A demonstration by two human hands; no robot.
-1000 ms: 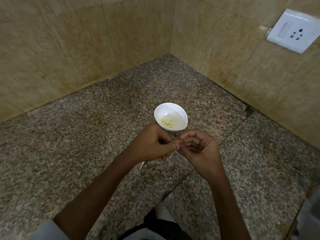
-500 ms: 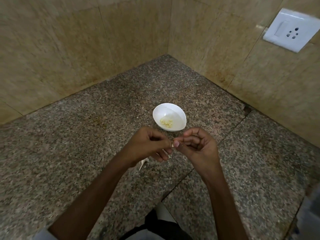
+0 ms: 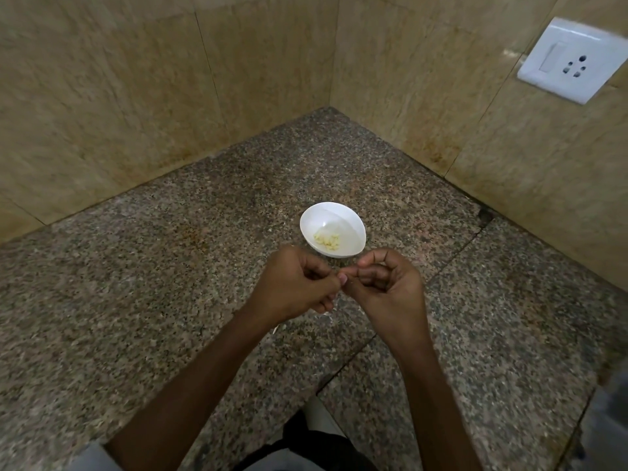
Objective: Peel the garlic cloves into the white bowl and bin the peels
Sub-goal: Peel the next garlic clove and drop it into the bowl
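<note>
A white bowl (image 3: 333,229) sits on the granite counter (image 3: 170,300) and holds several peeled pale garlic pieces (image 3: 327,240). Just in front of it my left hand (image 3: 299,283) and my right hand (image 3: 390,287) meet fingertip to fingertip, both with curled fingers pinching a small garlic clove that is almost wholly hidden between them. A thin white scrap of peel (image 3: 275,329) shows under my left wrist on the counter.
Tan tiled walls close the corner behind the bowl. A white switch and socket plate (image 3: 571,59) is on the right wall. A seam runs diagonally across the counter (image 3: 455,256). The counter's front edge lies near my body.
Both hands have drifted slightly up towards the bowl and stay joined at the fingertips. The bowl has not moved.
</note>
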